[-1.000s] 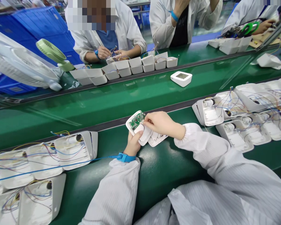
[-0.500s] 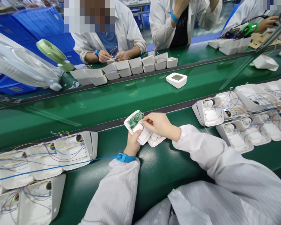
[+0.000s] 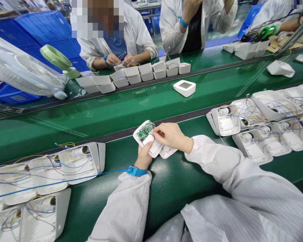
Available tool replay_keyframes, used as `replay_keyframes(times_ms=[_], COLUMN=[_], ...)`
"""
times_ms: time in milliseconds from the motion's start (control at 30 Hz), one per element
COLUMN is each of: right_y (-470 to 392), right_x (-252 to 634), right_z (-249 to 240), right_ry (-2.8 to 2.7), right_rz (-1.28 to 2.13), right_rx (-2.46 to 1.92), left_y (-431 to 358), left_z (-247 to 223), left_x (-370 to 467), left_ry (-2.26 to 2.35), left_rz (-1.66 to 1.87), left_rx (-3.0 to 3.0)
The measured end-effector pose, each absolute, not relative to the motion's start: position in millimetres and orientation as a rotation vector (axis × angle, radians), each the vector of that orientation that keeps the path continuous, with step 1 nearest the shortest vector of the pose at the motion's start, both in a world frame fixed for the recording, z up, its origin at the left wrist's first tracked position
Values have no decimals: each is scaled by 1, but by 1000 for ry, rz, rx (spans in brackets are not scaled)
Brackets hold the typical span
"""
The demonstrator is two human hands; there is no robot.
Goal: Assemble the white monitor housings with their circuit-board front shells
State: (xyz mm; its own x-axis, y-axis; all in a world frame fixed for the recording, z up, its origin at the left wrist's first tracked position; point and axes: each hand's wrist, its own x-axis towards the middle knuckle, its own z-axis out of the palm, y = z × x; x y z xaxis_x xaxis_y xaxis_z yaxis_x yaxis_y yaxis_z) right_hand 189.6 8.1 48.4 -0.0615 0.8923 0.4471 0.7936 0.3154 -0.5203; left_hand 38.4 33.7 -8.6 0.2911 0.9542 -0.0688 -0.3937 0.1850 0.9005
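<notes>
My left hand (image 3: 144,156) grips a white plastic housing (image 3: 155,150) by its lower left edge, thumb on top. A green circuit board (image 3: 145,130) sits exposed in the upper part of that housing. Over the board's right edge, my right hand (image 3: 172,135) is closed in a pinch, with thin wires at its fingertips. Exactly what the fingertips pinch is partly hidden. A second white housing half (image 3: 167,152) lies under my right hand, beside the first. Around my left wrist is a blue strap (image 3: 136,170) with a blue cord.
Open white housings with wires stand in rows at left (image 3: 78,164) and right (image 3: 252,144). A white device with a screen (image 3: 184,88) lies on the green conveyor (image 3: 103,116). Across it, co-workers sit behind more housings (image 3: 133,74); a green fan (image 3: 56,57) stands at left.
The white device on the conveyor has shifted slightly left. My right hand has stayed at the board's edge, with wires now showing more clearly below its fingers.
</notes>
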Motion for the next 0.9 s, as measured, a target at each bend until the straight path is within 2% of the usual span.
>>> replay_keyframes(times_ms=[433, 900], right_y=[3, 14], right_x=[185, 194], right_z=[54, 48], right_ry=[-1733, -1798], right_rz=[366, 317], right_rx=[-1490, -1440], left_y=[32, 35], left_z=[-17, -20], left_x=[37, 35], left_ry=[747, 746], left_rz=[1121, 1102], left_rx=[915, 921])
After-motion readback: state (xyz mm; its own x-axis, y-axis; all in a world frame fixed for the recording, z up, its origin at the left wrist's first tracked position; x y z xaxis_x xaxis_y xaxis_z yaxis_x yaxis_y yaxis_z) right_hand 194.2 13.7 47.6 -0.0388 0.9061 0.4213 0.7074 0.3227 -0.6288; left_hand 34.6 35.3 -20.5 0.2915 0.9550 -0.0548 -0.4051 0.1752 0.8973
